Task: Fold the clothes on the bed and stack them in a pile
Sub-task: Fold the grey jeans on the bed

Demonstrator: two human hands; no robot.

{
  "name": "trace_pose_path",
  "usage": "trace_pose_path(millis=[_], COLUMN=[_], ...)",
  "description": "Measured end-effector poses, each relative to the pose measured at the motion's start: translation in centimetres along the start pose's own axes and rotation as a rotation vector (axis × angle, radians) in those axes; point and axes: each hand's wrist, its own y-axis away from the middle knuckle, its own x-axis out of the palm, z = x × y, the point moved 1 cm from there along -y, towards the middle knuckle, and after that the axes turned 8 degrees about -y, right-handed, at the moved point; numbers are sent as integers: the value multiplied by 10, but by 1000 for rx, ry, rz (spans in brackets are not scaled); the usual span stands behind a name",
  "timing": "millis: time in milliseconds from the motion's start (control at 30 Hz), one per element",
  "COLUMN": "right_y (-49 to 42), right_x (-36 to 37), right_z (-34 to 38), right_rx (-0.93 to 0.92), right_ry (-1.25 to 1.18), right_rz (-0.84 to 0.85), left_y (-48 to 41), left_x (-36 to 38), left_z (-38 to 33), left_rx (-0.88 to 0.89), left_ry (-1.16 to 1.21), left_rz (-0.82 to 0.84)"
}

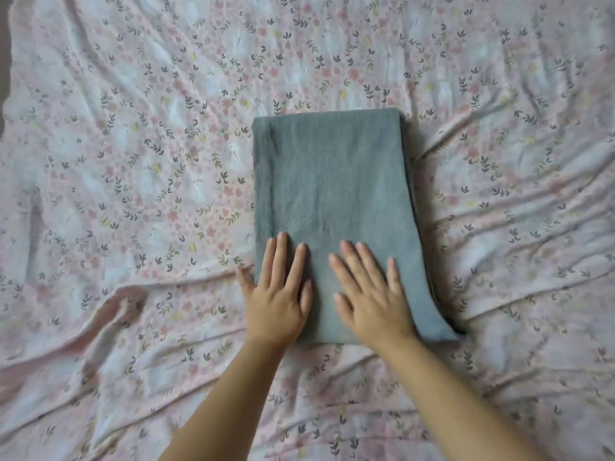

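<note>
The grey cloth lay already folded on the bed sheet, the left hand and right hand pressed flat on it, and no other clothes or pile were visible.

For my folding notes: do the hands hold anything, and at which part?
Nothing is gripped. The left hand and the right hand lie flat on the near end of the folded grey cloth.

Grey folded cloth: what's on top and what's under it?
On the grey cloth, the left hand and right hand lie flat at its near end. Floral bedsheet shows around it; directly beneath is hidden.
</note>
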Motion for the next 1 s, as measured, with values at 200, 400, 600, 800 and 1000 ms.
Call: trace_pose_path(millis=[200, 400, 600, 800, 1000], right_y=[27, -2, -11, 5, 12], right_x=[-26, -48, -56, -67, -49], right_z=[-63, -75, -64, 11, 96], right_rx=[208, 429, 486, 352, 282], right_ry=[-163, -980, -1114, -1058, -1093], right_rz=[-100, -35, -12, -62, -54], left_y=[16, -26, -25, 20, 76], left_x=[-19, -35, -58, -89, -93], left_z=[15, 22, 30, 78, 148], left_rx=[-239, -363, -331, -399, -555], left_ry=[394, 922, 951, 859, 773], left_rz=[-13, 86, 47, -67, -73])
